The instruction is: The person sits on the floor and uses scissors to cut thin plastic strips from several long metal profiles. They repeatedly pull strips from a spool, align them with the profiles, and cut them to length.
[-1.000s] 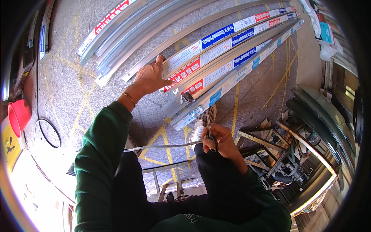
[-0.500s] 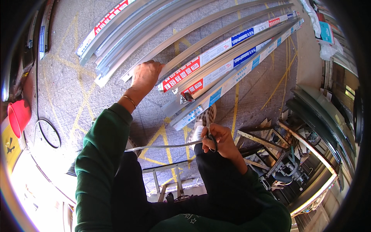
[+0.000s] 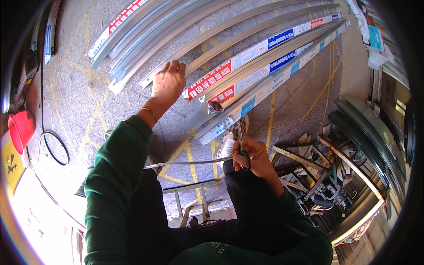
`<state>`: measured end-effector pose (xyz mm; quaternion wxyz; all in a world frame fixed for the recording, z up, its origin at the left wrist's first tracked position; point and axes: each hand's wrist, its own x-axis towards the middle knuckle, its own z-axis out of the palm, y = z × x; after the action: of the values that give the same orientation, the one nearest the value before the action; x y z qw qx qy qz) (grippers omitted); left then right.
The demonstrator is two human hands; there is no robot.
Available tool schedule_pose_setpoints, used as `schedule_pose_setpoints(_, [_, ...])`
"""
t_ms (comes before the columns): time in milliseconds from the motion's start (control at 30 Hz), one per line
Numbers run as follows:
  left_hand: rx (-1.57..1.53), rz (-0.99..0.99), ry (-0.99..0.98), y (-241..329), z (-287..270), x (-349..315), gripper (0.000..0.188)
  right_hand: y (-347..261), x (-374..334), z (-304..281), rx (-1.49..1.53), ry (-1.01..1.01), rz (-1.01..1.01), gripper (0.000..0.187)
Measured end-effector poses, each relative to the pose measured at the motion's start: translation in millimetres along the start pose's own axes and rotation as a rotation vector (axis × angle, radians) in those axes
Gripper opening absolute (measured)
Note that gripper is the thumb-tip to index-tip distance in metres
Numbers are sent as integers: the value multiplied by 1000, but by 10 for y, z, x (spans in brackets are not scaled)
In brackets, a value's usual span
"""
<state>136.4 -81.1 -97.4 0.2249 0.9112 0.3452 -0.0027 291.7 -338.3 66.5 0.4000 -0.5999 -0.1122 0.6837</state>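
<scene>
My left hand [image 3: 167,86] is closed over the near end of a thin metal profile [image 3: 198,64], among several long profiles lying on the floor. My fingertips are partly hidden from view. In my right hand [image 3: 258,161], above my knee, is a pair of scissors [image 3: 244,160] with dark handles, blades pointing away from me. A thin grey strip [image 3: 190,163] runs leftward from that hand, across the gap between my legs. Just right of my left hand lie profiles wrapped in red, white and blue printed film [image 3: 212,81].
More silvery profiles [image 3: 145,48] lie at the far left. A red bucket [image 3: 21,130] and a black cable loop [image 3: 55,148] are at the left. A rusty metal frame [image 3: 353,165] holding scrap stands at the right, beside dark curved panels [image 3: 364,132]. A low metal frame [image 3: 187,189] is between my legs.
My left hand has turned slightly, its fingers now pointing more away from me over the profile. My right hand still holds the scissors, nearly in the same place.
</scene>
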Motion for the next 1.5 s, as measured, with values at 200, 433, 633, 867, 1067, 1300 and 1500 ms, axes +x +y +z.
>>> schedule_pose_setpoints(200, [-41, 263, 221, 255, 56, -126, 40, 5, 6, 1, 30, -3, -18, 17])
schedule_pose_setpoints(433, [126, 308, -17, 407, 193, -239, 63, 10, -29, -12, 31, 24, -11, 16])
schedule_pose_setpoints(633, [-27, 197, -274, 341, 66, -134, 56, -2, -53, -46, 37, 19, -41, 16])
schedule_pose_setpoints(867, [129, 224, -32, 332, -87, -150, 50, 7, -49, -56, 45, 21, -34, 17])
schedule_pose_setpoints(1067, [7, 393, 72, 409, 81, -174, 59, 13, -13, -46, 19, -10, -25, 17])
schedule_pose_setpoints(1300, [27, 303, 59, 285, 105, -117, 70, -17, 2, -33, 41, 3, 12, 16])
schedule_pose_setpoints(1500, [-35, 193, 112, 141, 94, -36, 49, -5, 4, -40, 28, 11, -3, 15])
